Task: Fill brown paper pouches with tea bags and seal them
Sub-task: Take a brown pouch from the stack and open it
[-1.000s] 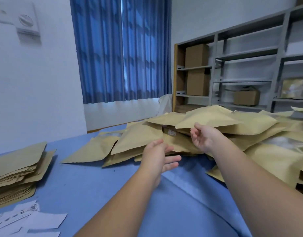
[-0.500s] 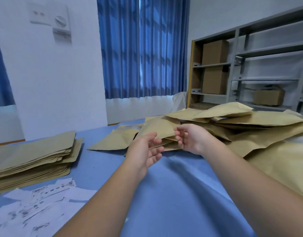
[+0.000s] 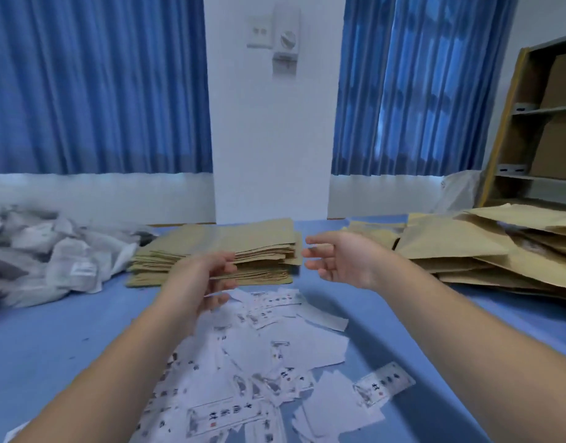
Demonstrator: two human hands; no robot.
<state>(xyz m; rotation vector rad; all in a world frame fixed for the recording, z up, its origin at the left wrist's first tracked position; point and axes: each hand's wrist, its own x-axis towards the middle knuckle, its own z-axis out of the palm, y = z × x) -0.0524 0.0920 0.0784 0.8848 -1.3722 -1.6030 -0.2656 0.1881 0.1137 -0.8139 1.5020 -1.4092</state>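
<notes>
Both hands had left the heap (image 3: 451, 244) of plump pouches on the right and swung over to the flat stack (image 3: 243, 241), which now sat dead ahead on the desk (image 3: 51, 346) instead of off to the left.

Judging by the heap, many pouches looked filled already, though whether they were sealed could not be told. The stack of empty ones was thick and the tea bags (image 3: 61, 251) lay piled at far left, so plenty of work seemed left. Printed slips (image 3: 259, 346) were scattered in front of the stack. The next step was probably to take 1 empty pouch.

The left hand (image 3: 208, 282), blurred, hovered at the stack's near edge with fingers loosely spread and nothing in them; whether it touched the paper could not be told. The right hand (image 3: 336, 260) was wide, palm turned inward, just beside the stack's right end and holding nothing. The 2 forearms reached forward, roughly level.
</notes>
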